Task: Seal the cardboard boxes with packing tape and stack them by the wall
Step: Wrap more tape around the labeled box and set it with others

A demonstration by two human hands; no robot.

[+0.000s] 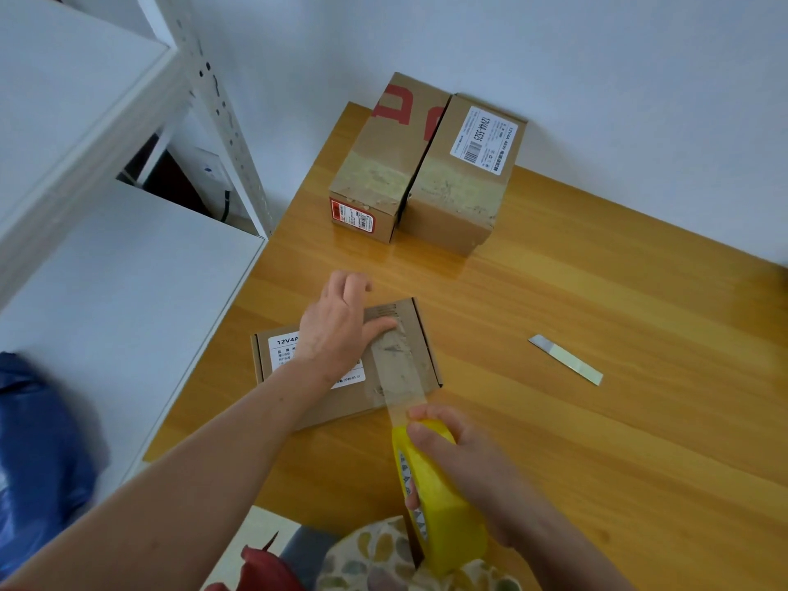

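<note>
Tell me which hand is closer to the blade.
Right: the right hand, gripping the tape roll, sits below-left of the blade; left hand presses the box farther left.

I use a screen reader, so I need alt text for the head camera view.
A person's left hand presses tape onto a flat cardboard box on a wooden table while the right hand holds a yellow tape roll. Two taped boxes stand by the wall.
</note>
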